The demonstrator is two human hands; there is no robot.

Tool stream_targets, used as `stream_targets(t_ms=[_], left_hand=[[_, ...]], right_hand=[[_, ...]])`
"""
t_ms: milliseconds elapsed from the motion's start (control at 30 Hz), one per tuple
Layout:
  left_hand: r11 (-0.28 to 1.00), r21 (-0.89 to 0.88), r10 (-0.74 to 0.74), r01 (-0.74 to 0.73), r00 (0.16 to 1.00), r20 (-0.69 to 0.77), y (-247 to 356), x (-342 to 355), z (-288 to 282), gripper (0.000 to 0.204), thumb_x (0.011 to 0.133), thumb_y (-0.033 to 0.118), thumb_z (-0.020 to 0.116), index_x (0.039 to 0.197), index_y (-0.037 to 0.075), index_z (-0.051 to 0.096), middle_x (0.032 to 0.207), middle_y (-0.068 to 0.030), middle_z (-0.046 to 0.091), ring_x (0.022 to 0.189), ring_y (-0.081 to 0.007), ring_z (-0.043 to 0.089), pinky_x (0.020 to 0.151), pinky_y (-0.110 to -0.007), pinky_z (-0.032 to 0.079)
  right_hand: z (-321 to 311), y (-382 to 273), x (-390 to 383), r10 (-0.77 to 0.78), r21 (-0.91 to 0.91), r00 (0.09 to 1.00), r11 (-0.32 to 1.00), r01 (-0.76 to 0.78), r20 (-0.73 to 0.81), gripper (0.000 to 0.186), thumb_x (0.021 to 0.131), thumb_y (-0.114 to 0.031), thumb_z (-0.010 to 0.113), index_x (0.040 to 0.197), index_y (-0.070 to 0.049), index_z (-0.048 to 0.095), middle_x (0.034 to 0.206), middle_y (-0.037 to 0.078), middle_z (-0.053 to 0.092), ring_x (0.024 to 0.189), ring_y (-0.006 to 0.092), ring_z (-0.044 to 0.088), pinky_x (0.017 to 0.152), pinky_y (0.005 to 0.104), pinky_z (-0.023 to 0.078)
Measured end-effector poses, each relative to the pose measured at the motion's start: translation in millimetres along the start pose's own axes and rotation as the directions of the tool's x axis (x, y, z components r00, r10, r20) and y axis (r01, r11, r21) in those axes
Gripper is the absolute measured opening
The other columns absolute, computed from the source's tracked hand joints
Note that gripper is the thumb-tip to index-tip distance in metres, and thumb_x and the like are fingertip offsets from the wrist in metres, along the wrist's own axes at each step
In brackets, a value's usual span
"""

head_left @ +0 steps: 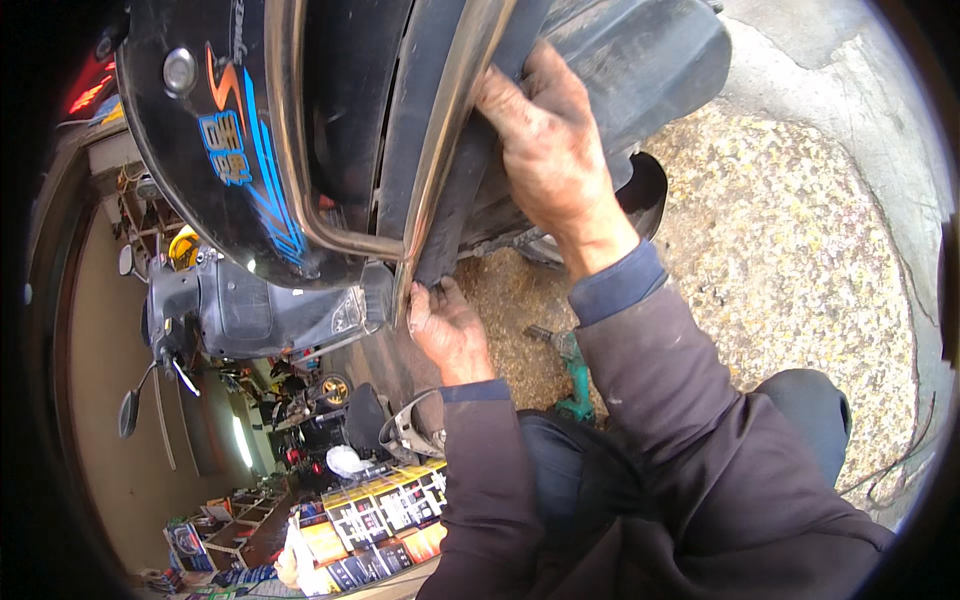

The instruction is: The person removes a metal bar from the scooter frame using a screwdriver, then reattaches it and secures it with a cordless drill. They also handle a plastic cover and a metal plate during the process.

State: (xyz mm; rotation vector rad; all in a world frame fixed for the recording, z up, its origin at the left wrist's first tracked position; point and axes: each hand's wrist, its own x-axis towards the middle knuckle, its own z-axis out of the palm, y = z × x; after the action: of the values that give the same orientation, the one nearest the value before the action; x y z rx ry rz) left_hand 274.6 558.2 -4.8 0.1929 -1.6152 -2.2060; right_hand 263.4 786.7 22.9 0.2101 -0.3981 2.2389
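Note:
A black scooter (340,120) with blue and orange decals fills the upper left of the head view. Along its lower side runs a long dark plastic trim strip (447,215), beside a worn metal-coloured edging bar (437,140). My left hand (450,328) is closed at the near end of the strip, fingertips curled over its edge. Farther up, my right hand (553,145) grips the same strip, thumb on the outer side and the other fingers partly hidden behind it. On the pebbled ground between my forearms lies a green power drill (574,375).
A second dark scooter (250,305) stands at the left, by the shop interior. Boxed goods (375,520) stand on a display at the lower left. Pebbled ground (790,270) meets a concrete strip (890,130) at the right. Thin dark cables (890,470) lie there.

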Motion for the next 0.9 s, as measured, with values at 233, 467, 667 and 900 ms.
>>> stream_targets(t_ms=[233, 467, 667, 900], left_hand=[[1.000, -0.017, -0.014, 0.014, 1.000, -0.006, -1, -2, -5, 0.022, 0.094, 0.011, 0.060, 0.115, 0.005, 0.058, 0.108, -0.0063, 0.061, 0.096, -0.0185, 0.056, 0.081, -0.033, 0.047], [1.000, -0.007, -0.012, 0.012, 0.999, -0.036, 6, -3, 2, 0.020, 0.093, 0.008, 0.058, 0.112, 0.011, 0.060, 0.112, -0.0016, 0.060, 0.102, -0.0148, 0.052, 0.085, -0.034, 0.043], [0.999, -0.041, 0.028, -0.031, 0.996, -0.088, -1, 3, 2, 0.019, 0.093, 0.005, 0.058, 0.112, 0.006, 0.059, 0.109, -0.0067, 0.061, 0.101, -0.0181, 0.054, 0.082, -0.033, 0.048], [1.000, 0.010, -0.015, 0.016, 0.990, -0.143, -1, 2, -7, 0.026, 0.090, 0.009, 0.068, 0.114, 0.013, 0.059, 0.109, 0.0024, 0.059, 0.098, -0.0124, 0.053, 0.092, -0.036, 0.043]], right_hand=[[-18, -29, 16, 0.080, -0.188, 0.970, 0.974, -0.125, -0.231, 0.046, 0.097, -0.038, 0.058, 0.117, 0.004, 0.058, 0.099, 0.010, 0.065, 0.090, 0.0145, 0.060, 0.080, 0.0278, 0.050], [28, -29, 32, -0.099, -0.408, 0.946, 0.912, -0.037, -0.309, 0.050, 0.104, -0.038, 0.043, 0.123, 0.007, 0.051, 0.114, 0.019, 0.063, 0.115, 0.0258, 0.057, 0.100, 0.0329, 0.042], [-2, -7, 16, 0.078, -0.323, 0.981, 0.937, -0.133, -0.177, 0.065, 0.102, -0.045, 0.044, 0.135, 0.011, 0.044, 0.137, 0.019, 0.053, 0.134, 0.0312, 0.041, 0.114, 0.0350, 0.027], [-1, 0, -7, 0.197, 0.020, 0.980, 0.980, -0.196, -0.040, 0.028, 0.090, -0.022, 0.072, 0.102, -0.001, 0.057, 0.093, 0.004, 0.061, 0.083, 0.0091, 0.055, 0.073, 0.0234, 0.044]])
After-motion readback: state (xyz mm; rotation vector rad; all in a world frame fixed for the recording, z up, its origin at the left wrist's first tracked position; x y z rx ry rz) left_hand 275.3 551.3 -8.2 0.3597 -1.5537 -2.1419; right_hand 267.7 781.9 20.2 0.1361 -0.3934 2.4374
